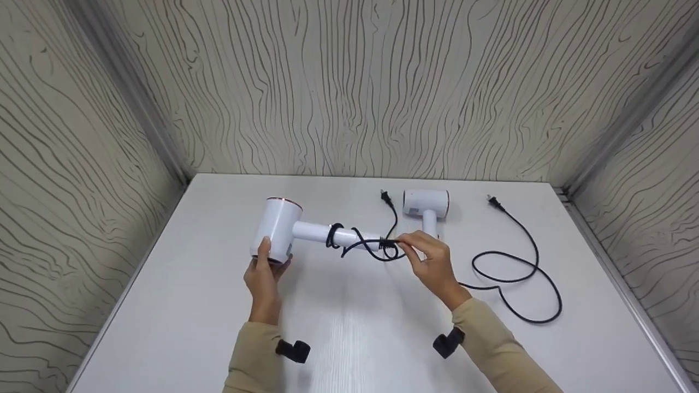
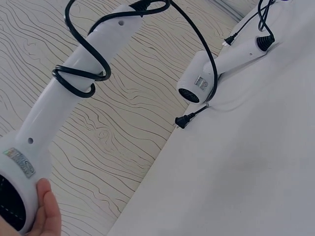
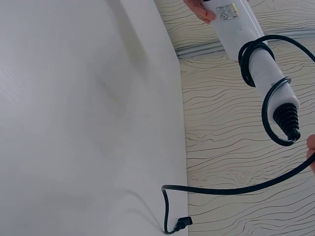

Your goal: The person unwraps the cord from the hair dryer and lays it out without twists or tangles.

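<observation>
A white hair dryer (image 1: 279, 229) is held above the table by my left hand (image 1: 263, 281), which grips its barrel with the thumb on the near side. Its handle (image 2: 64, 93) points right, and the black cord (image 3: 250, 64) is wound loosely around it. Near the handle's end my right hand (image 1: 434, 267) pinches the cord between thumb and fingertips. In the right wrist view only the fingertips show at the edge. The cord's loose end runs to a black plug (image 3: 183, 222) hanging low in that view.
A second white hair dryer (image 1: 426, 203) lies on the white table (image 1: 180, 305) at the back, behind my right hand. Its black cord (image 1: 557, 300) loops across the right side to a plug (image 1: 494, 202). Patterned wall panels (image 1: 349, 87) enclose the table's back and sides.
</observation>
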### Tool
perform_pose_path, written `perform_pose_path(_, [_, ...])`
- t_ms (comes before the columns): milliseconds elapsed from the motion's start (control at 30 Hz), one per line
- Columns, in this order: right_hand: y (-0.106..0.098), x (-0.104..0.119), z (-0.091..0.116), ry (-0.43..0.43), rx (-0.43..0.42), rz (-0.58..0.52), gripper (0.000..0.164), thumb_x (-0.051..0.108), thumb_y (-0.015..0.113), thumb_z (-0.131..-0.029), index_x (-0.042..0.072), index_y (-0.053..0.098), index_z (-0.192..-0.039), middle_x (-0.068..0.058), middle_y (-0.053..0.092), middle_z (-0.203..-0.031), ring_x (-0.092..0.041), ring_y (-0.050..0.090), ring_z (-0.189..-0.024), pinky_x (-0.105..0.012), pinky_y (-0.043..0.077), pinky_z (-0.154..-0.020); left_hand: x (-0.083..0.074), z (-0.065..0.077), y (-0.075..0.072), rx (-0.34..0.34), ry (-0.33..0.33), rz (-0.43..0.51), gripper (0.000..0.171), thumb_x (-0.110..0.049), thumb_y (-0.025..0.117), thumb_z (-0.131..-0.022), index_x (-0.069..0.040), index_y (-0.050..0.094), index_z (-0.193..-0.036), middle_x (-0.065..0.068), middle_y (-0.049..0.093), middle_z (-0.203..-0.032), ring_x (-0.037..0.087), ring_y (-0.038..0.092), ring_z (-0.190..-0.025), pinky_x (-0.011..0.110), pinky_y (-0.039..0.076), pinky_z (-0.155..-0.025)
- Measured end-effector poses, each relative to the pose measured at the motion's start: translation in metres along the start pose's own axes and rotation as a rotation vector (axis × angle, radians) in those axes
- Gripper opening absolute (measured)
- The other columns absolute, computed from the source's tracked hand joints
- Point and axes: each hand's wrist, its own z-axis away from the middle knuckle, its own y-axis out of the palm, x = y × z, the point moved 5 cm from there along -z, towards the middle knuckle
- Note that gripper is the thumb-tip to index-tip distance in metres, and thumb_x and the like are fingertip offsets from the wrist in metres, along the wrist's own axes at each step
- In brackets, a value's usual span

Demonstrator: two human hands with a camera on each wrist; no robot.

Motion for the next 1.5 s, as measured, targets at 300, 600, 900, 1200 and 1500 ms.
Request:
perform_pose_path(300, [0.001, 0.001, 0.018, -0.04, 0.061, -0.031, 0.028, -0.021, 0.072, -0.067, -0.003, 0.071, -0.088, -0.011, 0.068, -0.076, -0.019, 0.065, -0.069, -0.012, 0.054, -0.07, -0.005, -0.001, -0.001, -0.023, 0.017, 0.078, 0.073, -0.056, 0.049, -0.093, -0.002, 0.039, -0.142, 0.015, 0.05, -0.134, 0.011, 0.066, -0.098, 0.023, 0.058, -0.087])
perform_pose_path(600, [0.001, -0.003, 0.026, -0.023, 0.109, -0.014, 0.028, -0.019, 0.072, -0.069, 0.0, 0.072, -0.09, -0.009, 0.069, -0.077, -0.017, 0.065, -0.069, -0.01, 0.053, -0.071, -0.008, -0.002, -0.001, -0.018, 0.021, 0.069, 0.074, -0.058, 0.045, -0.094, -0.005, 0.036, -0.144, 0.014, 0.049, -0.135, 0.012, 0.066, -0.1, 0.021, 0.057, -0.087])
perform_pose_path(900, [0.005, -0.005, 0.032, -0.042, 0.181, 0.036, 0.029, -0.017, 0.074, -0.068, 0.002, 0.071, -0.089, -0.005, 0.069, -0.079, -0.014, 0.064, -0.071, -0.01, 0.053, -0.071, -0.011, -0.001, 0.0, -0.009, 0.014, 0.101, 0.072, -0.057, 0.045, -0.095, -0.006, 0.035, -0.145, 0.013, 0.047, -0.135, 0.011, 0.064, -0.101, 0.022, 0.057, -0.089])
perform_pose_path(1200, [0.014, -0.004, 0.046, -0.107, 0.282, 0.129, 0.022, -0.008, 0.077, -0.071, 0.006, 0.072, -0.088, -0.002, 0.069, -0.079, -0.01, 0.064, -0.071, -0.013, 0.054, -0.067, -0.015, 0.001, 0.002, -0.001, 0.009, 0.162, 0.07, -0.055, 0.044, -0.095, -0.007, 0.035, -0.145, 0.01, 0.048, -0.132, 0.013, 0.061, -0.105, 0.027, 0.057, -0.092])
perform_pose_path(1500, [0.031, 0.0, 0.071, -0.149, 0.408, 0.189, 0.011, 0.001, 0.076, -0.078, 0.009, 0.072, -0.085, 0.001, 0.069, -0.078, -0.007, 0.064, -0.07, -0.01, 0.053, -0.065, -0.019, 0.003, 0.003, -0.002, 0.036, 0.172, 0.068, -0.053, 0.043, -0.096, -0.005, 0.037, -0.143, 0.01, 0.052, -0.125, 0.006, 0.066, -0.091, 0.023, 0.058, -0.086])
